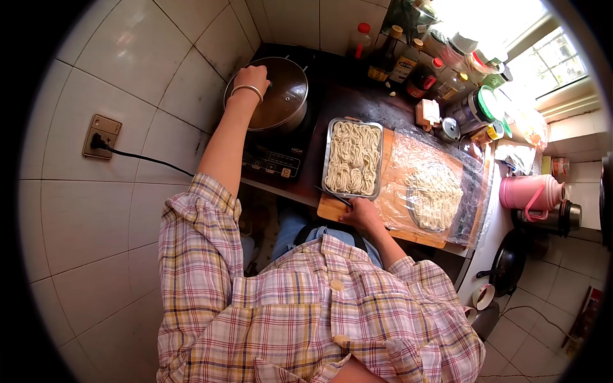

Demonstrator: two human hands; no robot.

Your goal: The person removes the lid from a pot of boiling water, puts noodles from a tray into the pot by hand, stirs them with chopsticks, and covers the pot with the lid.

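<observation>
Daylight is flooding in from the window (pixel 562 59) at the upper right, and the patch beside it burns out to plain white! Glints are flashing off the crinkled plastic wrap (pixel 418 150), a soft sheen sits on the pot lid (pixel 279 96), and below the counter (pixel 327 96) it all sinks into deep shadow. The noodles (pixel 352 156) read clearly. Left, the wall tiles (pixel 102 217) stay muted, their lines bowing through the wide lens, black corners closing round.
</observation>
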